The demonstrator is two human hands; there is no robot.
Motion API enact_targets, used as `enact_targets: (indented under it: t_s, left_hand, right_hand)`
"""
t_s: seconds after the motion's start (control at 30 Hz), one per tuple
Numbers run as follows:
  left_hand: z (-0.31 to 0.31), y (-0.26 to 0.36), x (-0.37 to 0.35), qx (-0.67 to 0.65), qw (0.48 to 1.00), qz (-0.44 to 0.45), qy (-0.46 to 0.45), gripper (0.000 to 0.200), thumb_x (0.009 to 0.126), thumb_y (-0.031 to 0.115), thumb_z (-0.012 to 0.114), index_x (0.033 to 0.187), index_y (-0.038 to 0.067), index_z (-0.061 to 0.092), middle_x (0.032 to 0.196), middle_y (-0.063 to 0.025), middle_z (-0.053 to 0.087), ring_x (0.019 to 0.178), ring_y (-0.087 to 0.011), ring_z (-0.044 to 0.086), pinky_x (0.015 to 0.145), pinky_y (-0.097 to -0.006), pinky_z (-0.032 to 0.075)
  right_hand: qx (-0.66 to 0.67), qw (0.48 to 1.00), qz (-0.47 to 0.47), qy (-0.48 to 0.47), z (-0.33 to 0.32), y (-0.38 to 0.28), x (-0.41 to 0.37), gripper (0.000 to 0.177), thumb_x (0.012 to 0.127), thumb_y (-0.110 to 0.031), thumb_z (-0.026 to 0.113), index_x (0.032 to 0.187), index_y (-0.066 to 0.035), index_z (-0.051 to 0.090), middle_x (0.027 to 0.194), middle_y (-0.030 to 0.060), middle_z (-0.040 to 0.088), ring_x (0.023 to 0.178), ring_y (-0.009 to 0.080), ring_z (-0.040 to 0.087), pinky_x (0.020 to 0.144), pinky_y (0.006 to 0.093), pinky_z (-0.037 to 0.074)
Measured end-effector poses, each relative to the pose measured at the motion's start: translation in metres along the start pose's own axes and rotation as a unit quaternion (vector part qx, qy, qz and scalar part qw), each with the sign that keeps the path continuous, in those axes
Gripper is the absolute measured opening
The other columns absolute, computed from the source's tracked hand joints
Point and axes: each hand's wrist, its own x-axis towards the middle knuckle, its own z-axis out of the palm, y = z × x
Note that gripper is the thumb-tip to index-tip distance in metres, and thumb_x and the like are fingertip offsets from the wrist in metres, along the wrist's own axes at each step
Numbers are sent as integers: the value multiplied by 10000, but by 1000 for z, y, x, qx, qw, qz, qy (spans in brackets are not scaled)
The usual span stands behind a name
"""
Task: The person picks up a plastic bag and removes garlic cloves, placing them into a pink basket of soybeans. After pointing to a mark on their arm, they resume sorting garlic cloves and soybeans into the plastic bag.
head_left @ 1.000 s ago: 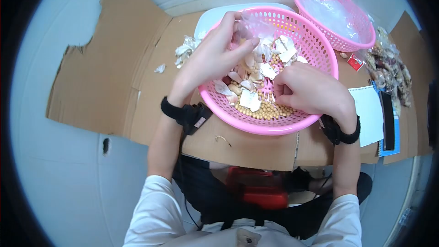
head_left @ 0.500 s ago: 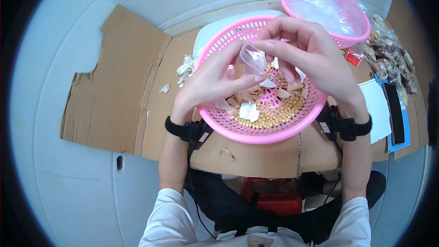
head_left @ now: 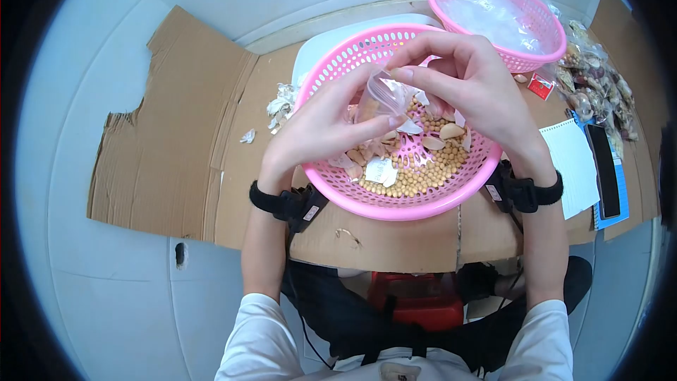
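Above a large pink basket (head_left: 395, 210), my left hand (head_left: 331, 120) holds a small clear plastic bag (head_left: 383, 97) between thumb and fingers. The thumb and index finger of my right hand (head_left: 469, 85) pinch the bag's upper edge. Down in the basket are yellow soybeans (head_left: 416, 182), pale garlic-like pieces (head_left: 432, 142), pinkish pieces and white paper scraps (head_left: 381, 171). The bag's contents are too unclear to tell.
A smaller pink basket (head_left: 518, 62) of clear bags stands at the back right. Beside it lie a red packet (head_left: 541, 86), filled bags (head_left: 596, 88), a notebook (head_left: 568, 162) and a black phone (head_left: 603, 169). White scraps (head_left: 282, 104) lie left.
My right hand's fingers have closed in at the bag's edge, and the bag's top looks more drawn out. The whole view has shifted slightly.
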Motion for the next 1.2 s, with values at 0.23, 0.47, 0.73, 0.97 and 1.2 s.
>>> enact_targets:
  t_s: [0.23, 0.47, 0.73, 0.97, 1.2]
  left_hand:
    - [0, -2, -2, -16, 1000, 5, -26, 648, 931, 191, 735, 1490, 10, 463, 1244, -110, 660, 1205, -217, 636, 1047, -390, 507]
    - [2, -5, -3, -26, 999, 14, -23, 637, 937, 206, 753, 1476, 13, 475, 1225, -94, 665, 1163, -190, 644, 1004, -369, 521]
    - [-4, -9, -1, -98, 995, -30, -10, 552, 946, 91, 718, 1439, -9, 491, 1160, -80, 658, 1089, -153, 656, 922, -308, 551]
    - [-3, -12, -5, -98, 995, -1, 26, 484, 956, 70, 709, 1387, -30, 513, 1128, -72, 634, 1019, -133, 656, 867, -287, 557]
    - [-3, -14, -6, -86, 996, 28, 22, 468, 962, 60, 701, 1384, -33, 518, 1121, -66, 636, 975, -128, 659, 805, -281, 558]
  right_hand:
    - [-10, 1000, 13, 2, 1, -1, -1, 195, 972, -135, 692, 1073, 25, 738, 882, 18, 714, 696, 33, 608, 586, 217, 479]
    - [-44, 999, 11, 3, 2, -6, 0, 235, 971, -182, 723, 1049, 40, 729, 837, 20, 691, 701, 40, 612, 586, 227, 489]
    - [-55, 996, 44, -47, 2, -8, -4, 279, 999, -247, 686, 921, 18, 725, 732, 6, 642, 646, 56, 580, 585, 245, 462]
    - [-326, 893, 112, -290, 9, 11, -10, 108, 805, -88, 763, 823, 9, 719, 698, 120, 694, 645, 222, 670, 657, 355, 533]
    - [-350, 863, 129, -340, 10, 19, -7, 100, 834, -90, 721, 859, 4, 702, 721, 122, 699, 675, 245, 681, 685, 370, 540]
